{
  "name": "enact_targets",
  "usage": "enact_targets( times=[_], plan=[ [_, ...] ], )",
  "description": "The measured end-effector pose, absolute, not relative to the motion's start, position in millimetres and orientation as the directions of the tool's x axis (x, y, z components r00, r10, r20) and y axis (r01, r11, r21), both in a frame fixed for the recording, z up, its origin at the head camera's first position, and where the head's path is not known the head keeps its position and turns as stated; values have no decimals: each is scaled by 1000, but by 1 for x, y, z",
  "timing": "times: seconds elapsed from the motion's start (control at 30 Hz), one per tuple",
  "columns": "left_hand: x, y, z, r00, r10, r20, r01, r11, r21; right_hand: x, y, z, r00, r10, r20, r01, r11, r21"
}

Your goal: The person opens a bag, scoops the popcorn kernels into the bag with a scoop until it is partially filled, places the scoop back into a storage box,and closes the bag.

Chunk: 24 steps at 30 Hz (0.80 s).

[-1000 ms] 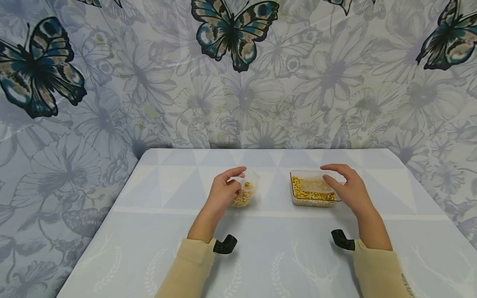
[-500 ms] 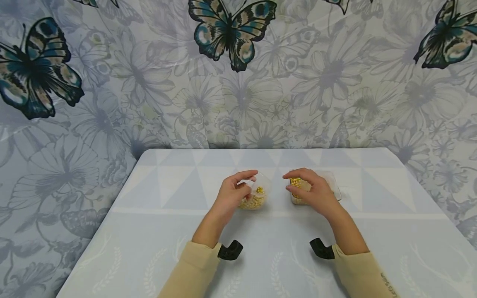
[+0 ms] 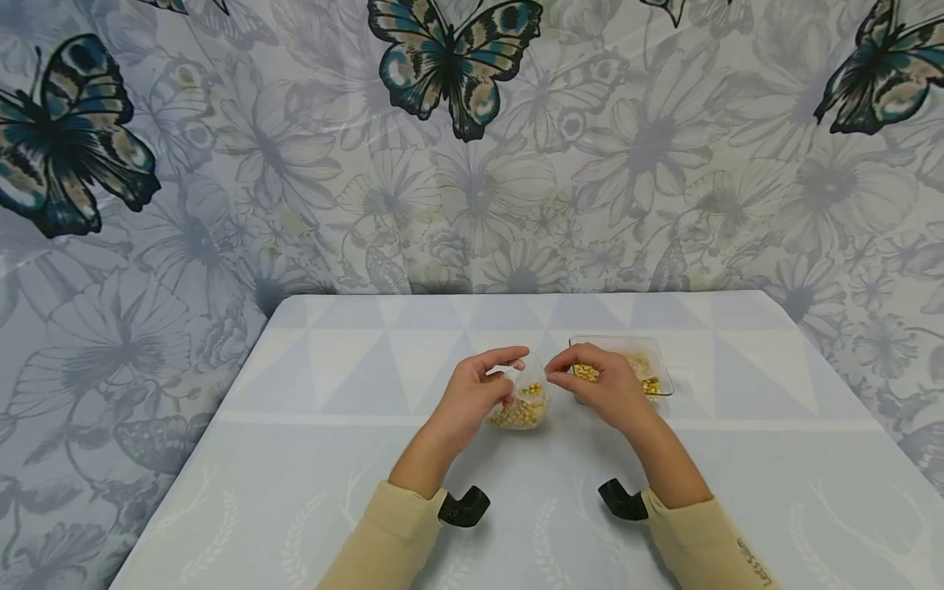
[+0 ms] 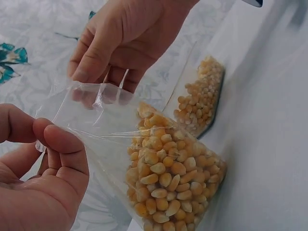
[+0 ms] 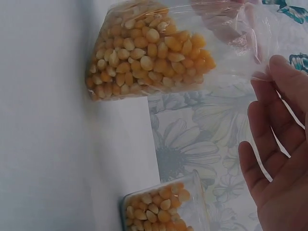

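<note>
A clear plastic bag (image 3: 520, 416) partly filled with yellow corn kernels stands on the table between the hands. My left hand (image 3: 472, 399) pinches its top edge on the left, fingers bent around the gathered plastic (image 4: 98, 127). On the opposite side, the thumb and forefinger of my right hand (image 3: 606, 387) pinch the bag's upper rim, while the other fingers (image 5: 262, 137) spread away from it. The upper part of the bag is loose and wrinkled above the kernels. Behind the right hand is a clear rectangular container (image 3: 669, 378) holding more corn kernels, partly hidden by that hand.
A pale table (image 3: 339, 492) with triangle and leaf patterns lies under everything. Behind its far edge hangs a floral cloth (image 3: 649, 205) with butterflies. A black curved piece (image 3: 465, 506) sticks out from each sleeve cuff.
My right hand has moved left from the container to the bag and taken hold of its rim. My left hand has shifted the bag right and slightly nearer.
</note>
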State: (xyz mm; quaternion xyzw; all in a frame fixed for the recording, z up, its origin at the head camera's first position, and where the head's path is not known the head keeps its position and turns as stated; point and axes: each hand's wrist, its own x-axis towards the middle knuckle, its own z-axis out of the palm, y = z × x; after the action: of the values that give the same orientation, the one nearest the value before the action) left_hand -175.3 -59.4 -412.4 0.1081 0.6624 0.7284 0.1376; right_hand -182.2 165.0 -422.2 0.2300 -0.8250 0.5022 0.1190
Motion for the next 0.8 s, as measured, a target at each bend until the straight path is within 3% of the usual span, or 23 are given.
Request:
enact_targets(
  times=[0.17,0.5,0.8],
  plan=[
    [-176,-61,-413,-937,348,-29,-58,-71,996,-183,165,-423,-860,-254,443,-510,379,-773],
    [-184,-75,-418,-939,343,8,-18,-74,997,-182,166,-420,-909,-183,374,-416,387,-823],
    [-190,-82,-425,-951,309,-33,7,126,992,-184,167,-423,-929,-151,337,-368,319,-873]
  ],
)
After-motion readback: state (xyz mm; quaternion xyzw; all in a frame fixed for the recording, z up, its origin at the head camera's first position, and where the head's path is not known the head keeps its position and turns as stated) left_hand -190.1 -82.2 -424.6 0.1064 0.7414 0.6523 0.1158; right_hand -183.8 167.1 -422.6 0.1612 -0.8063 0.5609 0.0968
